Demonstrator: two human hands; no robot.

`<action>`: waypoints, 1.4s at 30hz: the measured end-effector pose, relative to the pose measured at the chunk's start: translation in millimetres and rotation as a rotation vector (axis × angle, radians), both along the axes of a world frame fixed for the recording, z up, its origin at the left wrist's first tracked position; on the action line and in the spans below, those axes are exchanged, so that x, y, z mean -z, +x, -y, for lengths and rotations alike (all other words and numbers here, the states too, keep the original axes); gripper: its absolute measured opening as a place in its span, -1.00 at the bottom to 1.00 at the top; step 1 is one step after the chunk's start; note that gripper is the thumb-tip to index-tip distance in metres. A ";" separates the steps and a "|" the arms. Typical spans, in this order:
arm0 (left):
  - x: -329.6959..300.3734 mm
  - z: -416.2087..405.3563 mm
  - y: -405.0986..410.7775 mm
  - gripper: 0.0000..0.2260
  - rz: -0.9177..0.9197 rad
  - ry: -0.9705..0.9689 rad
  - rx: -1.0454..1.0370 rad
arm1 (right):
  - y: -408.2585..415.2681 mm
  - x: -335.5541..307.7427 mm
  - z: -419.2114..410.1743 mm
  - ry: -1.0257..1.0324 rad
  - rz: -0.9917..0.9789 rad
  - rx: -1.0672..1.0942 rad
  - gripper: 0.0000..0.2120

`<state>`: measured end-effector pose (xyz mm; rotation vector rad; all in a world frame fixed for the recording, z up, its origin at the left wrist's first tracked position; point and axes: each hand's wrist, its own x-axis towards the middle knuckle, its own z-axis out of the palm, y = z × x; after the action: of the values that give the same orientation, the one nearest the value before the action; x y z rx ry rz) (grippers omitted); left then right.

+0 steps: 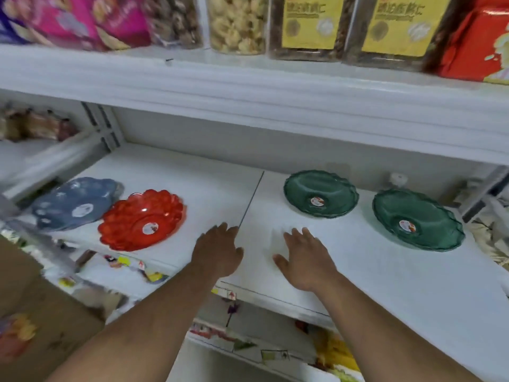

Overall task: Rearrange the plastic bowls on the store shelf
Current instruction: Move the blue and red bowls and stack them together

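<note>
Several plastic bowls lie on a white shelf [209,188]. At the left a blue-grey bowl [73,202] sits partly under the edge of a red scalloped bowl [141,217]. On the right half a dark green bowl [321,193] stands near the back, and a second green bowl [417,217] lies further right. Each carries a round sticker. My left hand [217,250] hovers over the shelf's middle, fingers apart, holding nothing. My right hand [305,257] is beside it, open and palm down, left of the green bowls.
The shelf above [248,86] overhangs low and holds clear jars of snacks [237,23], pink packets and a red box [476,42]. A seam [252,199] divides the shelf boards. Price tags line the front edge. A brown cardboard box [33,312] stands at lower left.
</note>
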<state>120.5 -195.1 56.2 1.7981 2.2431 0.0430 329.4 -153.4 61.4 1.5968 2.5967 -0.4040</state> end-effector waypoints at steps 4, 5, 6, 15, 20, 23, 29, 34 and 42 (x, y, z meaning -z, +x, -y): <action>1.3 60.0 -69.3 -0.41 0.025 0.033 -0.122 | -73.3 -5.0 37.7 -0.042 0.037 -0.110 -0.28; 2.4 74.1 -85.2 -0.41 0.035 0.038 -0.153 | -91.1 -6.2 45.5 -0.041 0.037 -0.134 -0.27; 3.2 86.8 -100.1 -0.40 0.047 0.042 -0.185 | -107.7 -7.6 52.5 -0.036 0.037 -0.155 -0.27; 0.5 136.8 -201.6 -0.38 0.146 0.129 -0.449 | -209.1 -14.8 65.2 0.048 0.066 -0.317 -0.27; -4.1 129.2 -238.7 -0.39 0.115 0.155 -0.519 | -245.4 -13.4 42.2 0.101 0.001 -0.375 -0.29; -4.3 126.1 -261.5 -0.37 0.066 0.147 -0.540 | -266.0 -10.3 31.0 0.085 -0.037 -0.383 -0.29; -0.6 116.6 -311.4 -0.37 0.099 0.145 -0.592 | -304.3 -3.8 16.1 0.076 -0.029 -0.372 -0.29; 6.8 103.3 -371.7 -0.52 0.123 0.200 -0.578 | -334.1 1.7 7.1 0.094 0.013 -0.313 -0.22; 43.6 70.8 -470.4 -0.47 0.169 0.204 -0.561 | -368.7 13.2 9.9 0.100 0.002 -0.066 -0.29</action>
<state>-349.9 -265.9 12.6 1.1336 2.6086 0.5241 -39.3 -163.2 48.3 1.5343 2.6991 -0.2717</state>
